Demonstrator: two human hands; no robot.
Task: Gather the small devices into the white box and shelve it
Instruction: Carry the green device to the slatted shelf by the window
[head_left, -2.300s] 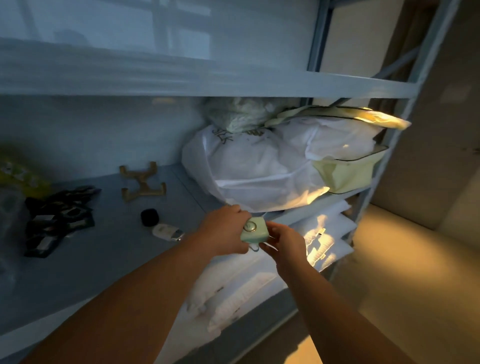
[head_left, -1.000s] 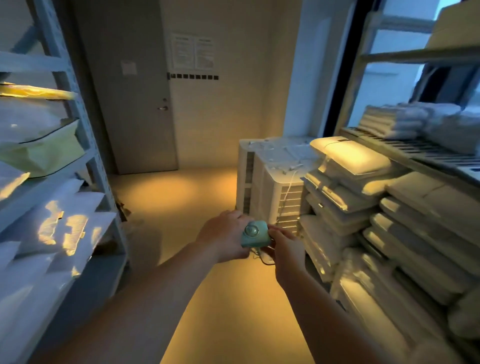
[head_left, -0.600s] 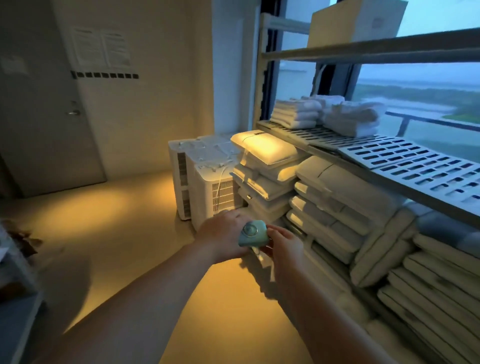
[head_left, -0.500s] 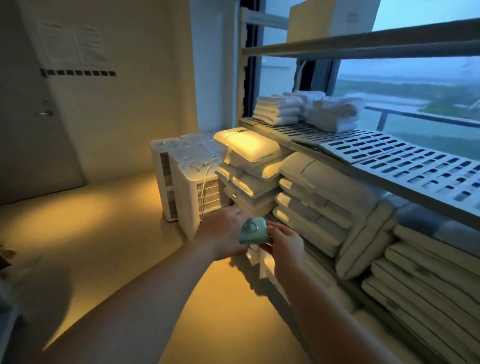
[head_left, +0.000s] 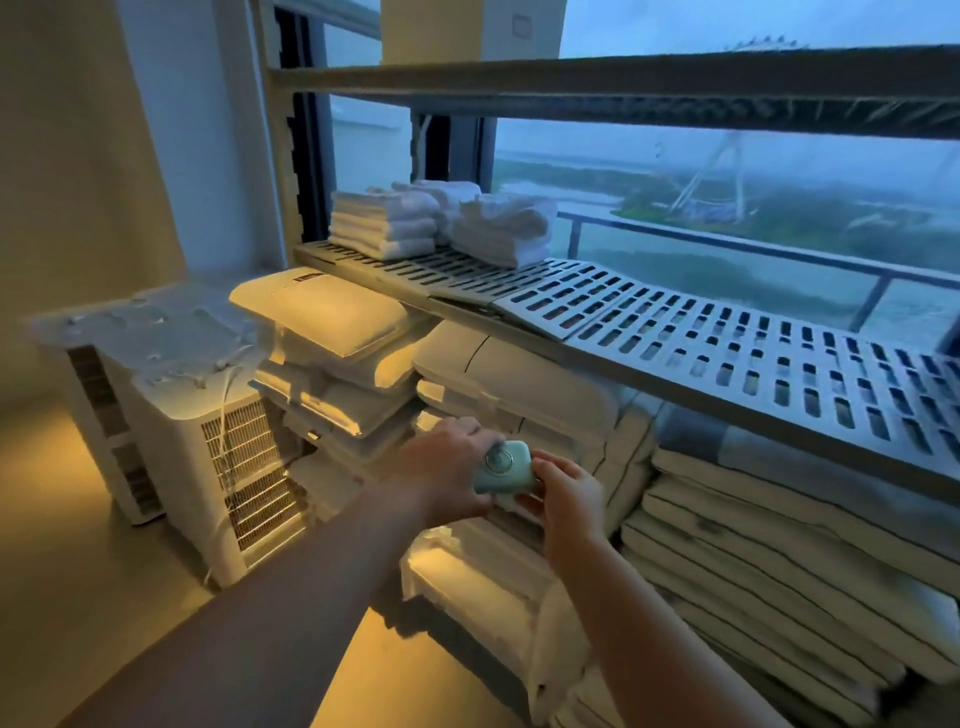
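Device, dial facing up, long axis sideways, gripped between left hand and right hand.

Smooth matt plastic device; slotted plastic shelf panels; soft cloth towels; smooth, plastic-wrapped pillows.

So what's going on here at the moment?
A person holds a small green device between both hands: the left hand grips its left side and the right hand pinches its right edge. They face a rack with stacked pillows below a slatted shelf that carries folded towels. A pale box sits on the top shelf. The device is not in a box yet.
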